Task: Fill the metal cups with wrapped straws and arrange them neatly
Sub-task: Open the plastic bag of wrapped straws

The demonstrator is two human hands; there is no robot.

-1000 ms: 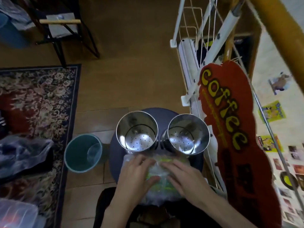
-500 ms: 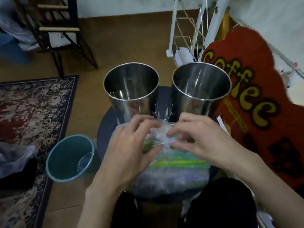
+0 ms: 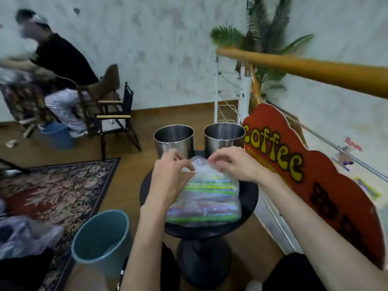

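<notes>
Wood floor, pale mottled wall, and right in the middle of it a small round black desk [image 3: 249, 194] on a pedestal. On it lies the bag of wrapped straws [image 3: 204, 198], a clear plastic bundle with green, yellow and purple stripes showing through, filling most of the desk from the near edge up toward the middle. Both hands are on its far end: the left hand [image 3: 171, 177] pinches the gathered plastic at the bag's neck with thumb and curled fingers, and the right hand [image 3: 232, 164] pinches the same crumpled top from the other side, fingers bent. It looks like the bag is being worked open, though the plastic is too blurred to say whether it is tied or already loose.

Just beyond the hands, at the far edge of the desk, stand the two metal cups, upright and side by side: the left cup [image 3: 174, 141] and the right cup [image 3: 223, 138]. From this angle only their rims and upper inner walls show, and no straws stick out of either. So the job seems barely begun: the straws are all in the bag, and both filling and tidying lie ahead.

Outward now: a teal bin [image 3: 100, 234] on the floor by the desk's left side, a patterned rug [image 3: 56, 185] beyond it, and a red "Coffee" sign [image 3: 294, 175] leaning at the right.
</notes>
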